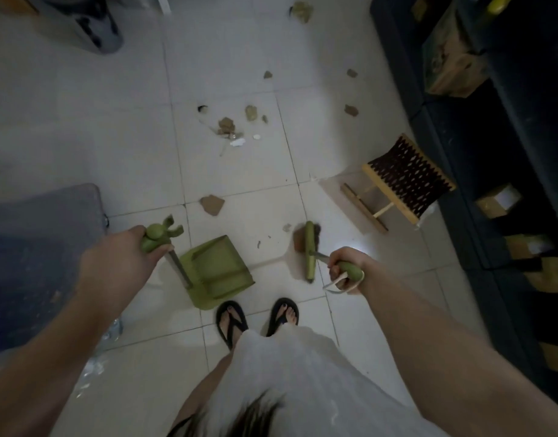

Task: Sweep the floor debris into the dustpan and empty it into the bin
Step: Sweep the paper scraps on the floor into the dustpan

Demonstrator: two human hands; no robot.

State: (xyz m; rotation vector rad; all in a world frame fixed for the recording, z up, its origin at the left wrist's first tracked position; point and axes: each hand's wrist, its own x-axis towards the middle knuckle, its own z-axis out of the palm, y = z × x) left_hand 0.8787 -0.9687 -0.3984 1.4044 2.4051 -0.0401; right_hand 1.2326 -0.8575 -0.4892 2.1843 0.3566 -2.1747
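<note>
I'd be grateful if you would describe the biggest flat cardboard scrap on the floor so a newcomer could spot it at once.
Start at the green dustpan standing on the white tiled floor just ahead of the person's feet. Look just beyond its open mouth, near a tile joint: the cardboard scrap lies there alone. It is flat, brown and angular, unlike the small crumpled bits heaped farther away.

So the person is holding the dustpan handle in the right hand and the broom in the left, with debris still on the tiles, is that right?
Not quite: the hands are swapped. In the head view the left hand holds the dustpan handle and the right hand holds the broom. Debris is still on the tiles.
</note>
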